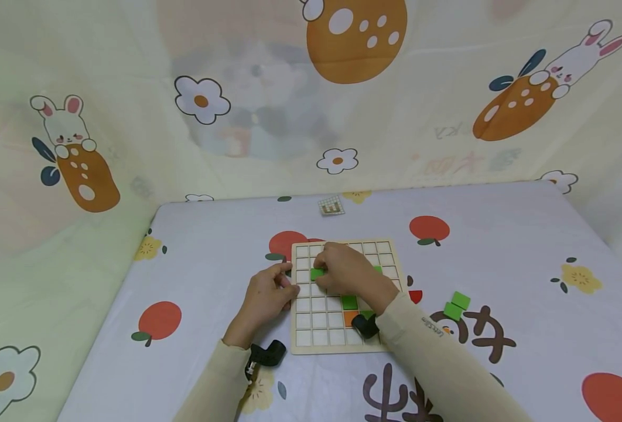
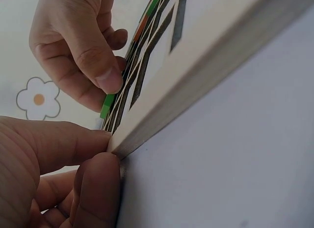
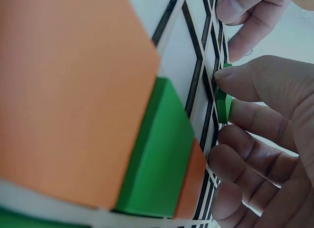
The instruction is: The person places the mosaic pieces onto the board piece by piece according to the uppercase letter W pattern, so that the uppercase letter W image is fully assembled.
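The right hand (image 1: 348,271) pinches a green square tile (image 1: 316,274); the left hand (image 1: 265,297) pinches a pale wooden grid board (image 1: 337,351) by its edge.

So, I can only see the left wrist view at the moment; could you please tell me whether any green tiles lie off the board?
Observer: Yes, the head view shows two green tiles on the tablecloth, to the right of the board.
Operator: Thank you; and which column is being worked on, please?
Observer: The right hand holds a green tile at the second column from the left.
Operator: Is anything beyond the far edge?
Observer: Yes, what looks like a small card with a grid print.
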A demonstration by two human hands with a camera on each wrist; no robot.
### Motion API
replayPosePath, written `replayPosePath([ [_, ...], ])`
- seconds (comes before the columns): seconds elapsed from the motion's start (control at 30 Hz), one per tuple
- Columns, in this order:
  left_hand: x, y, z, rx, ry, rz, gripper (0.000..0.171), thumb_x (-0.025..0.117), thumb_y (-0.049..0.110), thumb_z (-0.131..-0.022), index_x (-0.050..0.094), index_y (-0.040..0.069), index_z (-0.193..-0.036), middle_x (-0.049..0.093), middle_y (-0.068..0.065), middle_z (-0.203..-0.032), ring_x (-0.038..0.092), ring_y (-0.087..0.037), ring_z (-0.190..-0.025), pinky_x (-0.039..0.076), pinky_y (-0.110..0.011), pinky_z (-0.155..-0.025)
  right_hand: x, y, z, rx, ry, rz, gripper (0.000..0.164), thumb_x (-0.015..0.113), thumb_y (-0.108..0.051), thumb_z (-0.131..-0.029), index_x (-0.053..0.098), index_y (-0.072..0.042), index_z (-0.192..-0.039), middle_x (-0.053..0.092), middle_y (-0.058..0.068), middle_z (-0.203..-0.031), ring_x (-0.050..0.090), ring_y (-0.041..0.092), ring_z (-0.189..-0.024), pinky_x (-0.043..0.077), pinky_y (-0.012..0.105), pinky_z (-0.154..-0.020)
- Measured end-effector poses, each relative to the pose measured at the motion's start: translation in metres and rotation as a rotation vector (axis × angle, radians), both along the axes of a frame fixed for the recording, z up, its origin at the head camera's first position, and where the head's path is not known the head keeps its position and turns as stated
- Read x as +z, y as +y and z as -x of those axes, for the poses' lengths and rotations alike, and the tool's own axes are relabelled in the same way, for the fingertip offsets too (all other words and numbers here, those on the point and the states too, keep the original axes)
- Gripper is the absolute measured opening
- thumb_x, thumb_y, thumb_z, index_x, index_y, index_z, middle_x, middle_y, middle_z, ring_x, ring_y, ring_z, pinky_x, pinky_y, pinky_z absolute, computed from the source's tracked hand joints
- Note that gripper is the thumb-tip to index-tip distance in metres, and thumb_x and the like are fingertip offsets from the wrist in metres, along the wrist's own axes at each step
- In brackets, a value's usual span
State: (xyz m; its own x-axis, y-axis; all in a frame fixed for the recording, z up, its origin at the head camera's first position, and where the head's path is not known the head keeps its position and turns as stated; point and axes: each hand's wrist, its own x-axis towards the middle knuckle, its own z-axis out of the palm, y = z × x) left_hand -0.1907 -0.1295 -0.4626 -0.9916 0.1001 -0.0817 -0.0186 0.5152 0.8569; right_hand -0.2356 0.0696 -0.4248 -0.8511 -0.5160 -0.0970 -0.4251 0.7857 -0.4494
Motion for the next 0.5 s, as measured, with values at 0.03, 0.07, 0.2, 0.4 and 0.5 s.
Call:
replayPosePath([
  [0.03,0.0,0.0,0.0,0.0,0.001,0.001,0.051,0.074,0.007,-0.092,0.061,-0.001,-0.14,0.063,-0.004,-0.081,0.059,-0.012,-0.054,0.05,-0.027,-0.053,0.0001,0.0001,-0.0003,0.0,-0.001,0.002,0.034,0.069,-0.008,-0.084,0.046,-0.02,-0.062,0.05,0.003,-0.084,0.04,0.016,-0.073,0.028,0.03,-0.059],
  [0.07,-0.0001,0.0001,0.0,0.0,0.002,0.001,0.051,0.074,0.007,-0.092,0.061,-0.001,-0.14,0.063,-0.004,-0.081,0.059,-0.012,-0.054,0.05,-0.027,-0.054,0.0001,0.0001,-0.0003,0.0,-0.001,0.004,0.034,0.069,-0.008,-0.083,0.046,-0.02,-0.061,0.049,0.003,-0.084,0.04,0.016,-0.073,0.028,0.03,-0.059],
  [0.2,0.0,0.0002,-0.0001,0.0,0.002,0.004,0.051,0.074,0.007,-0.092,0.061,-0.001,-0.14,0.063,-0.003,-0.081,0.059,-0.012,-0.054,0.051,-0.027,-0.054,-0.0006,0.0002,-0.0002,0.001,0.001,0.011,0.034,0.069,-0.008,-0.083,0.046,-0.019,-0.061,0.049,0.003,-0.083,0.04,0.016,-0.073,0.028,0.03,-0.059],
  [0.4,0.0001,0.0005,-0.0001,-0.002,0.002,0.001,0.051,0.074,0.006,-0.092,0.061,-0.001,-0.141,0.063,-0.003,-0.08,0.059,-0.012,-0.053,0.051,-0.026,-0.054,-0.0018,-0.0002,0.0006,-0.005,0.001,0.009,0.034,0.069,-0.009,-0.084,0.047,-0.02,-0.061,0.051,0.003,-0.084,0.043,0.016,-0.075,0.029,0.03,-0.059],
  [0.5,0.0001,0.0006,-0.0001,-0.002,0.001,-0.002,0.051,0.074,0.006,-0.092,0.061,-0.001,-0.141,0.063,-0.003,-0.079,0.058,-0.012,-0.053,0.05,-0.026,-0.054,-0.0021,-0.0004,0.0007,-0.006,-0.003,0.009,0.034,0.069,-0.009,-0.084,0.047,-0.019,-0.061,0.051,0.003,-0.085,0.044,0.017,-0.076,0.029,0.03,-0.059],
])
